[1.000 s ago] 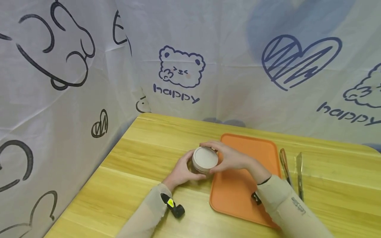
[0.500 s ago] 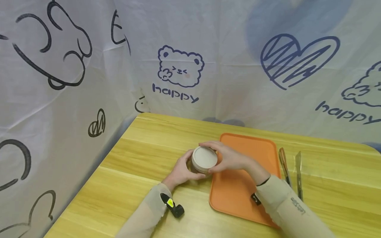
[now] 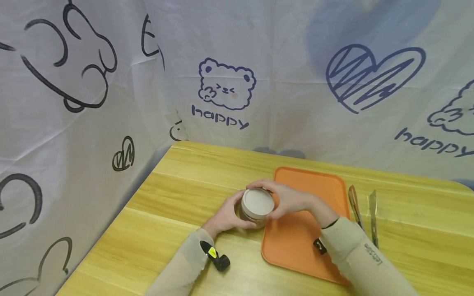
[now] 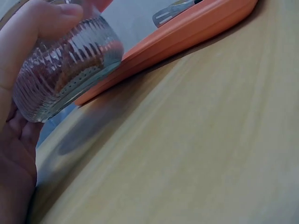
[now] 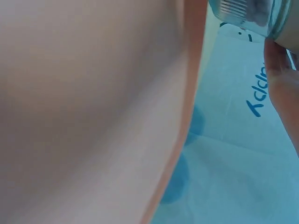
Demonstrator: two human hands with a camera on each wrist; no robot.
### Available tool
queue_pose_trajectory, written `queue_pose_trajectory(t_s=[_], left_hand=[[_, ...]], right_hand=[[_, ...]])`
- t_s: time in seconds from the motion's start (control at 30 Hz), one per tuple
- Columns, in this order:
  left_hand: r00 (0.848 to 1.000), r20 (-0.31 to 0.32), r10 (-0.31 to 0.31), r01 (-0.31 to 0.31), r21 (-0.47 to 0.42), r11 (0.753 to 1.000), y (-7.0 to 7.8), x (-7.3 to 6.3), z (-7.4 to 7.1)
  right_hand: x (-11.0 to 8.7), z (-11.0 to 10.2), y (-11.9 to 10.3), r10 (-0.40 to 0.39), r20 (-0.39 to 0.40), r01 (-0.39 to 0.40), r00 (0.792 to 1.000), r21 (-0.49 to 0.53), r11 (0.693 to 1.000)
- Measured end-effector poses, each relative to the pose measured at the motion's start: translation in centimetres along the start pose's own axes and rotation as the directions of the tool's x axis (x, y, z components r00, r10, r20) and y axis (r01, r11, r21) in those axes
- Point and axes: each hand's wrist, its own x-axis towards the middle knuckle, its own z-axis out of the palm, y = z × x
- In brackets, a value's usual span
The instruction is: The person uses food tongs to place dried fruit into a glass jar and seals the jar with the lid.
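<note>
A ribbed glass jar (image 4: 74, 70) with a round beige lid (image 3: 258, 203) is held between both hands, just left of the orange tray. My left hand (image 3: 224, 214) wraps the jar's glass side. My right hand (image 3: 290, 200) grips the lid's edge with thumb and fingers from the right. Dark reddish-brown pieces show through the glass in the left wrist view, but their kind is unclear. There the jar looks tilted, its base above the tabletop with a shadow below. In the right wrist view only part of the jar (image 5: 252, 11) and some fingers (image 5: 282, 88) appear.
The orange tray (image 3: 286, 255) lies under my right forearm. To its right are a slim utensil with a brown handle (image 3: 353, 201) and a long metal utensil (image 3: 373, 218). A slotted metal end (image 4: 163, 17) shows beyond the tray. Printed white cloth (image 3: 289, 107) hangs behind the table.
Over the last half second the jar and both hands have shifted slightly towards me and to the right. Both hands keep their grip on the jar and lid. The tray and utensils stay put.
</note>
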Motion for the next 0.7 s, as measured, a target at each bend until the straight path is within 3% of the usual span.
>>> queue_pose_trajectory(t_s=[0.37,0.53,0.7], left_hand=[[0.999,0.038,0.010,-0.009,-0.045,0.999,0.4,0.2,0.1],[0.999,0.020,0.029,-0.027,-0.082,0.996,-0.5,0.4,0.0],[0.999,0.035,0.030,-0.028,-0.075,0.997,-1.3,0.8,-0.3]], right_hand=[[0.3,-0.8,-0.9,0.013,0.079,-0.007,0.997,-0.068,0.998],[0.3,-0.6,-1.7,0.049,0.033,-0.047,0.998,-0.074,0.996],[0.5,-0.6,-2.3,0.004,-0.020,-0.006,1.000,-0.087,0.996]])
